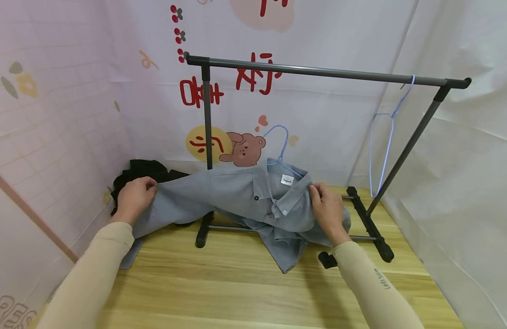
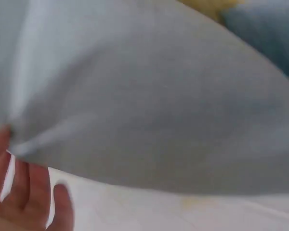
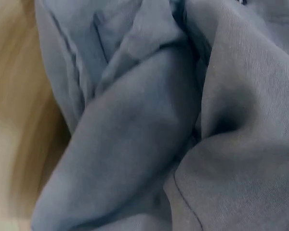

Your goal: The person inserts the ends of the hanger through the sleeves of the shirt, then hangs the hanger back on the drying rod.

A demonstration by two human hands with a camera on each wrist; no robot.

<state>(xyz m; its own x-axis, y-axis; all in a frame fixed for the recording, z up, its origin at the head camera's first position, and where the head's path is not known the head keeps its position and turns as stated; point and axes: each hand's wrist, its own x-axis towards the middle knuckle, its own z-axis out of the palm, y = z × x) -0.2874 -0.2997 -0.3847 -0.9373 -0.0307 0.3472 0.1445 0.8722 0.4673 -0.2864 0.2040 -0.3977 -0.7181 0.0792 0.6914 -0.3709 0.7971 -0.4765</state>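
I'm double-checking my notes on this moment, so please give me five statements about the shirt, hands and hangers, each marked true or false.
1. The left hand pinches a sleeve of the grey shirt. True.
2. A blue hanger hangs from the rail. True.
3. The other hanger, in the shirt's collar, is also hooked over the rail. False: its hook is free, lower than the rail.
4. The right hand rests on the rail. False: it grips the shirt beside the collar.
5. The label inside the collar is white. True.
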